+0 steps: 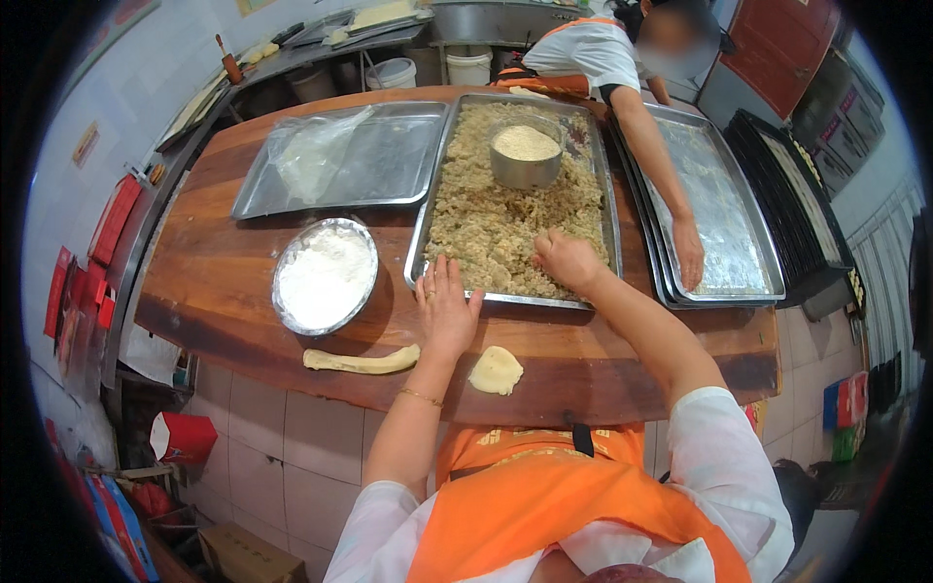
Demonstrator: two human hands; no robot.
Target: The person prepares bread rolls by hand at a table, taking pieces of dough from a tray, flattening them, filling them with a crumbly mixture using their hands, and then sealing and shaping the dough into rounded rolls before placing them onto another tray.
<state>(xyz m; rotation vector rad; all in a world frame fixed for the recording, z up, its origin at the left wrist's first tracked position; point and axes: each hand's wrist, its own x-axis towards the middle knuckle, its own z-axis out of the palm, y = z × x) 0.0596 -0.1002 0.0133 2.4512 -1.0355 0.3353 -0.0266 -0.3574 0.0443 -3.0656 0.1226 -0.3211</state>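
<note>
A large metal tray in front of me holds a crumbly, yellow-brown filling. My right hand reaches into the filling near the tray's front right, its fingers curled and bunched in it. Against the tray's front left corner, my left hand lies with fingers stretched out, holding nothing. A flattened round of dough rests on the table edge between my forearms. To the left of my left wrist is a short dough rope. A round metal container of pale crumbs sits on the filling.
A bowl of white flour and a metal tray with a plastic bag stand left on the wooden table. At right, a co-worker's arm reaches over stacked trays. Dark trays stand beyond.
</note>
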